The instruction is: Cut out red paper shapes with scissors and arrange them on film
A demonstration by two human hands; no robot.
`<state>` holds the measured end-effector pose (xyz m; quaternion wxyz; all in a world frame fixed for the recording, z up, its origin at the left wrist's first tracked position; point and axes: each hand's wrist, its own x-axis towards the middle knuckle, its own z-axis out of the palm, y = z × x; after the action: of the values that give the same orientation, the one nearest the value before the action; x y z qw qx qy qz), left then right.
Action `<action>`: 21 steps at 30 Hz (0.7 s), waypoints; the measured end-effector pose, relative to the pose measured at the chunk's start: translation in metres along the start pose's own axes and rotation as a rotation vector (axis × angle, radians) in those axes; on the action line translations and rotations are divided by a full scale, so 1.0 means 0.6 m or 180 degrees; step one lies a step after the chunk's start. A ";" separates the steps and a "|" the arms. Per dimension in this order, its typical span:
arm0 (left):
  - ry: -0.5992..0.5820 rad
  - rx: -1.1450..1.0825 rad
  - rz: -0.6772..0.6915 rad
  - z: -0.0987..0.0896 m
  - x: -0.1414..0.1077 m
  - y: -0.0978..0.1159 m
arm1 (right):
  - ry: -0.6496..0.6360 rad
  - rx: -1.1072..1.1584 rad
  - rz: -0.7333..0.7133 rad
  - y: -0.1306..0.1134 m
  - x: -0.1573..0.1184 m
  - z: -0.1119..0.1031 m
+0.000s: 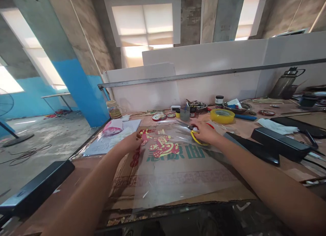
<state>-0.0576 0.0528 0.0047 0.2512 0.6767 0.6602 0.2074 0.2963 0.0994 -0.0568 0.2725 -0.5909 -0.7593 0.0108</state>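
A clear plastic sheet [163, 188] lies over printed cardboard [122, 195] on the table. On the sheet is a red and yellow cut-out figure [166, 146]. My left hand [132, 141] is closed at the figure's upper left, its fingertips pinching the edge of the sheet or figure; which one is too small to tell. In my right hand [205, 132] are scissors [195, 136] with yellow and red handles, their blades pointing left, just above the sheet and to the right of the figure.
Papers and a pink bundle [112, 126] lie at the left. Along the back stand a glass jar [113, 110], small dishes, a yellow tape roll [222, 116] and a dark flask [284, 83]. Black boxes sit at right [280, 144] and lower left [38, 185].
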 end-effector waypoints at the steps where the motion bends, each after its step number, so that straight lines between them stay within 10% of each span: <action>1: -0.0047 -0.0197 -0.0071 0.002 -0.002 -0.002 | -0.0037 -0.0037 0.0003 0.003 -0.001 0.007; 11: 0.0157 -0.2509 0.0094 -0.008 -0.001 0.021 | 0.0333 -0.0029 -0.0455 -0.047 -0.018 0.000; 17: -0.0697 -0.3137 0.0691 0.058 -0.036 0.068 | 0.0749 0.0477 -0.1971 -0.144 -0.071 -0.009; 21: -0.1033 -0.2841 0.1237 0.077 -0.043 0.065 | 0.0815 0.0499 -0.2198 -0.171 -0.090 -0.017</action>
<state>0.0006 0.0241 -0.0062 0.5718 0.6372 0.3218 0.4042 0.2178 0.0165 -0.0351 0.3973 -0.2740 -0.8704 -0.0977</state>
